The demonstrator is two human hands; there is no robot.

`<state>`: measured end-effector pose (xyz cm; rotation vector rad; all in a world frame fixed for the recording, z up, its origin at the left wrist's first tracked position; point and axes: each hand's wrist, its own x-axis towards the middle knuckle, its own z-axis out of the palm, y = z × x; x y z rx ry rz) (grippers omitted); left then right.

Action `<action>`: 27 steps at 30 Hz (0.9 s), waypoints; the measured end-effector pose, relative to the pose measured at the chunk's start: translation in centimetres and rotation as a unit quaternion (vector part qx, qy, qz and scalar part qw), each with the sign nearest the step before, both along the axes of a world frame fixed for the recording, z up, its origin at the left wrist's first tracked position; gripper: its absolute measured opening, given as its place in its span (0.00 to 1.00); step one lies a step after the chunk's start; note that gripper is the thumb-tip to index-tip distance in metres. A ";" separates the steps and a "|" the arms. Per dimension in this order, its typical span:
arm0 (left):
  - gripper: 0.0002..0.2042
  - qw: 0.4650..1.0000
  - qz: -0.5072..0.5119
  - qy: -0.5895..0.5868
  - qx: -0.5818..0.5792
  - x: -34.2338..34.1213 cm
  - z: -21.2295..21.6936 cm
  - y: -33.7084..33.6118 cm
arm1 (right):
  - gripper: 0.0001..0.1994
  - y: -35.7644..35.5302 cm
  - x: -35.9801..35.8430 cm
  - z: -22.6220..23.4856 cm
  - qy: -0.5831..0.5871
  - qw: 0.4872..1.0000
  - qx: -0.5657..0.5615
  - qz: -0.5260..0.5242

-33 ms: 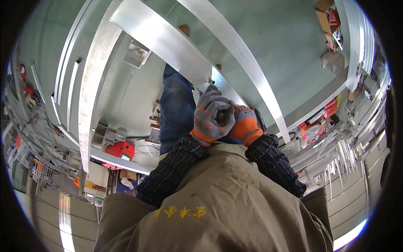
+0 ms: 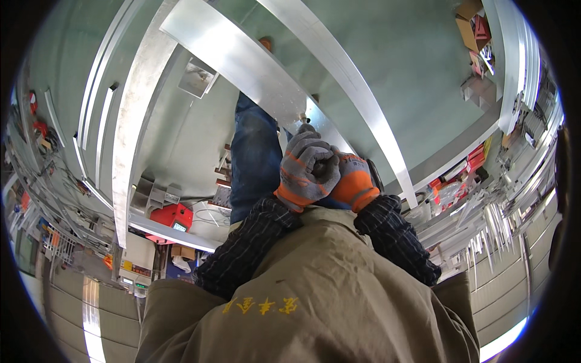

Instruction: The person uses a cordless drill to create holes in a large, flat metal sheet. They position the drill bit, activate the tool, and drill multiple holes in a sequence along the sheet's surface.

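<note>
In front of my waist, both gloved hands are closed together round a power drill (image 2: pixel 307 128) that is mostly hidden by them. Its dark rounded rear end shows between the gloves, and its narrow front end meets a wide silvery metal profile (image 2: pixel 242 54). My left hand (image 2: pixel 307 169), in a grey and orange glove, wraps over the drill's body. Pressed against it from the right is my right hand (image 2: pixel 353 180), also gloved and curled closed; its fingertips are mostly hidden. A dark curved part shows just beyond the right glove.
A second long metal bar (image 2: pixel 354 72) curves past on the right, and a broad pale bar (image 2: pixel 138 115) on the left. Thin strips lie farther left. A red machine (image 2: pixel 172 219) stands at lower left, an open cardboard box (image 2: pixel 469 27) at far right. Blue-trousered legs (image 2: pixel 253 151) show below.
</note>
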<state>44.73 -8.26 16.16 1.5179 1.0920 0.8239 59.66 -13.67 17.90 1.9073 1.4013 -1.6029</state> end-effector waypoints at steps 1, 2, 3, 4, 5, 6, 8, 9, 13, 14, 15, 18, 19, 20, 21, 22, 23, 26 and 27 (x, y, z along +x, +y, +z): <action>0.12 1.000 0.006 0.006 -0.004 0.3 0.2 0.1 | 0.27 -0.3 0.3 -0.2 -0.004 1.000 0.010 0.008; 0.12 1.000 0.011 0.011 -0.008 0.7 0.3 0.4 | 0.27 -0.6 0.6 -0.2 -0.008 1.000 0.020 0.016; 0.12 1.000 0.016 0.017 -0.012 1.0 0.4 0.5 | 0.27 -0.7 0.8 -0.1 0.003 1.000 0.015 -0.002; 0.12 1.000 0.018 0.008 -0.006 1.2 -0.1 0.2 | 0.26 -0.5 1.1 0.0 0.011 1.000 0.014 -0.021; 0.12 1.000 0.009 0.010 0.002 1.1 -0.4 -0.1 | 0.26 -0.3 1.2 0.1 0.018 0.999 0.013 -0.040; 0.12 1.000 0.000 0.011 0.010 0.9 -0.6 -0.4 | 0.23 -0.2 0.8 -0.1 0.002 1.000 0.018 -0.007; 0.13 1.000 -0.013 0.008 0.025 0.5 -0.6 -0.7 | 0.21 -2.4 0.3 -1.3 0.013 0.999 0.005 -0.045; 0.13 1.000 -0.015 0.002 0.022 0.2 -0.6 -0.7 | 0.21 -3.4 0.2 -1.9 0.019 0.998 -0.001 -0.065; 0.12 1.000 -0.002 -0.015 0.014 -0.9 -0.9 -1.0 | 0.30 -0.9 -1.2 -0.5 -0.013 0.998 -0.052 0.035; 0.12 1.000 0.005 -0.018 0.013 -1.1 -0.9 -1.0 | 0.28 -0.2 -1.3 -0.2 -0.006 0.998 -0.057 0.028; 0.12 1.000 0.008 -0.014 -0.001 -1.2 -0.9 -1.0 | 0.27 0.7 -1.4 0.1 -0.015 0.997 -0.059 0.038; 0.12 0.999 0.010 -0.013 -0.033 -1.0 -0.5 -0.5 | 0.27 3.4 -0.9 1.6 -0.039 0.995 -0.065 0.059; 0.11 0.999 0.019 -0.013 -0.023 -0.7 -0.6 -0.4 | 0.27 3.8 -0.6 1.8 -0.034 0.996 -0.054 0.064; 0.11 0.999 0.029 -0.012 -0.013 -0.3 -0.7 -0.3 | 0.27 4.0 -0.4 1.9 -0.030 0.996 -0.044 0.068; 0.11 0.999 0.038 -0.011 -0.003 0.1 -0.8 -0.2 | 0.27 4.1 -0.1 2.0 -0.025 0.997 -0.033 0.072; 0.11 0.999 0.037 -0.005 -0.011 0.3 -0.6 -0.3 | 0.27 4.2 0.3 2.1 -0.009 0.998 -0.037 0.052; 0.11 1.000 0.018 0.004 -0.004 0.4 -0.5 -0.3 | 0.27 3.6 0.4 1.8 -0.010 0.999 -0.027 0.043; 0.11 0.999 -0.030 0.023 0.009 0.4 -0.4 -0.3 | 0.26 1.0 0.3 0.2 -0.006 1.000 -0.019 0.018; 0.11 0.999 -0.040 0.024 0.010 0.3 -0.3 -0.3 | 0.26 0.5 0.1 -0.1 0.000 0.999 -0.032 0.010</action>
